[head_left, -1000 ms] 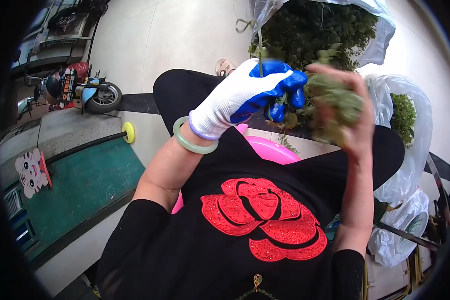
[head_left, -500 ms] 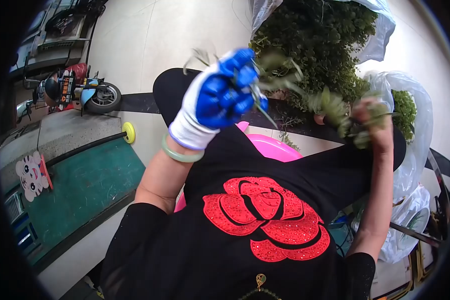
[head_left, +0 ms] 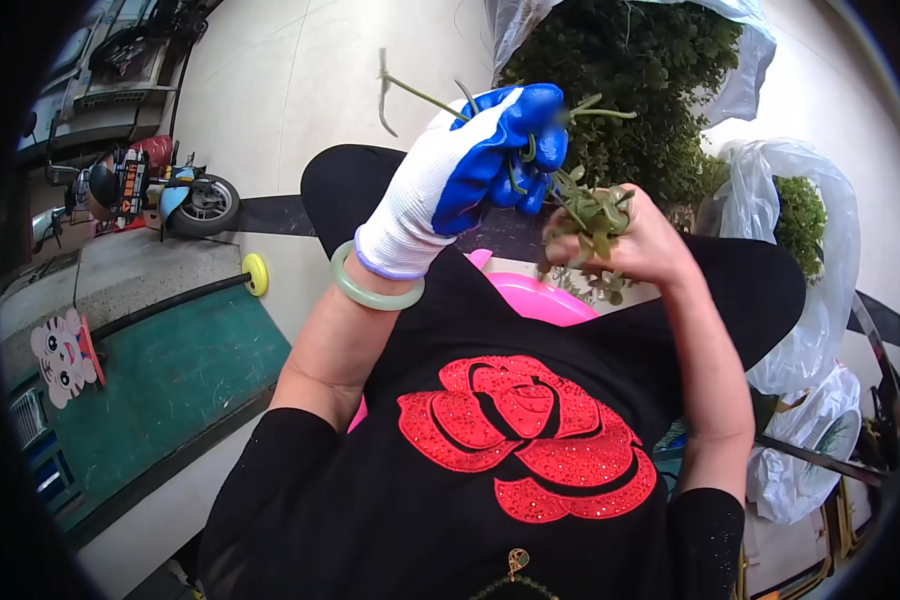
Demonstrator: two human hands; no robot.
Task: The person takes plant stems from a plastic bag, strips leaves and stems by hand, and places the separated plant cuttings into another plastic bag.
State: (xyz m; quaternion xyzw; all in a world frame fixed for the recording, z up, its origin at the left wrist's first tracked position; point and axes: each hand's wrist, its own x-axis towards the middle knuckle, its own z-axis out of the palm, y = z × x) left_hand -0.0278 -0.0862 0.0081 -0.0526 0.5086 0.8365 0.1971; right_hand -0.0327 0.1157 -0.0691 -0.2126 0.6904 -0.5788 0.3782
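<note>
My left hand (head_left: 485, 165), in a white glove with blue-coated fingers, is closed around thin green stems (head_left: 425, 93) whose ends stick out on both sides. Close by on the right, my bare right hand (head_left: 645, 240) grips a leafy green sprig (head_left: 600, 215), its stalks reaching up toward the gloved fingers. Whether the two hands hold the same stalks cannot be made out. Just beyond both hands lies a big heap of leafy greens (head_left: 625, 90) on clear plastic.
A bright pink plastic object (head_left: 540, 298) shows between my legs. To the right stands a clear plastic bag (head_left: 830, 310) with more greens (head_left: 800, 230). On the left are a green board (head_left: 180, 365) and a parked scooter (head_left: 195, 205).
My right hand has come in from the right with its sprig, up beside the gloved hand. My left hand has shifted slightly up and to the right, still holding stems.
</note>
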